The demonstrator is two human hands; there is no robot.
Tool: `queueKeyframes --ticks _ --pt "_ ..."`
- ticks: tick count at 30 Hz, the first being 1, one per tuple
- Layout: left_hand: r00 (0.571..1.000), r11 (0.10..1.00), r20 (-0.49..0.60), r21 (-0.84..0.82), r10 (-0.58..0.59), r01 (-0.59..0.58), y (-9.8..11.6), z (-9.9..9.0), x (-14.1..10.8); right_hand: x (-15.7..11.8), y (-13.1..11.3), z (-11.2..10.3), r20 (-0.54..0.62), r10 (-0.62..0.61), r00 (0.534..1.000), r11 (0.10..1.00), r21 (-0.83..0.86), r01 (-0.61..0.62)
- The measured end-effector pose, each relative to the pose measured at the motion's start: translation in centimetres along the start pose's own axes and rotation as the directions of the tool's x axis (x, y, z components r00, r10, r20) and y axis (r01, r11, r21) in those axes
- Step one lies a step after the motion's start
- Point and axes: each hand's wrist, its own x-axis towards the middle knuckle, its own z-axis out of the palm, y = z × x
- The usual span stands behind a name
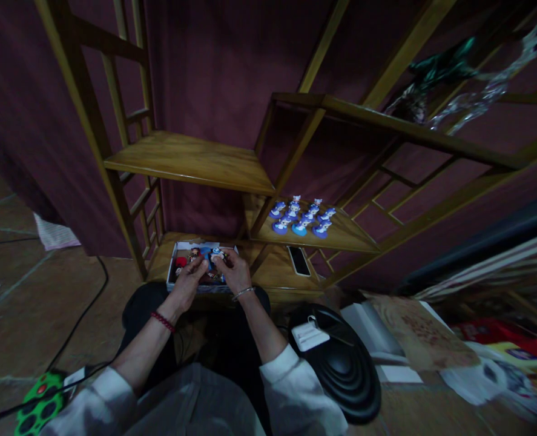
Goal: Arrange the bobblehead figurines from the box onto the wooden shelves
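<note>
Over an open box on the bottom shelf, both hands meet around a small blue-and-white figurine. My left hand, with a red bead bracelet at its wrist, has its fingers closed at the figurine's left side. My right hand, wearing a silver bracelet, pinches it from the right. Inside the box lie several small figures, among them a red one. Part of the box's contents is hidden under my hands. Several purple, white and blue figurines stand upright on the shelf to the right.
A phone lies on the bottom shelf. Above the box is a wooden shelf. A black round base carries a white object. Cardboard and plastic packaging are at right, a green power strip at left.
</note>
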Motion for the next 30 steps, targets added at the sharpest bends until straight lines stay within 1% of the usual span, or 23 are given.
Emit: queueKeyframes --ticks 4,10,15,18,26,30 --pt "1.0 1.0 -0.02 -0.008 0.003 -0.003 -0.03 0.05 -0.05 0.04 -0.16 0.03 -0.009 0.015 1.0 1.0 0.005 -0.015" --pt "1.0 1.0 0.003 -0.009 0.02 -0.02 0.31 0.2 -0.26 0.15 -0.22 0.13 -0.023 0.022 0.999 1.0 0.001 -0.022" --pt "0.998 0.999 0.034 0.015 0.05 -0.051 0.41 -0.03 -0.39 0.13 -0.21 0.09 -0.009 0.042 0.999 0.999 -0.007 -0.042" --pt "0.998 0.998 0.033 0.012 0.062 -0.062 0.44 -0.06 -0.42 0.13 -0.08 0.14 -0.005 0.053 0.999 0.999 -0.006 -0.053" --pt "0.998 0.999 0.031 -0.009 0.05 -0.05 0.3 -0.07 -0.26 -0.01 0.11 0.21 -0.018 0.03 0.999 0.998 0.054 -0.029" --pt "0.998 0.998 0.018 -0.04 0.054 -0.054 -0.09 -0.21 -0.07 -0.16 -0.26 0.03 0.003 0.026 1.0 0.997 0.07 -0.026"
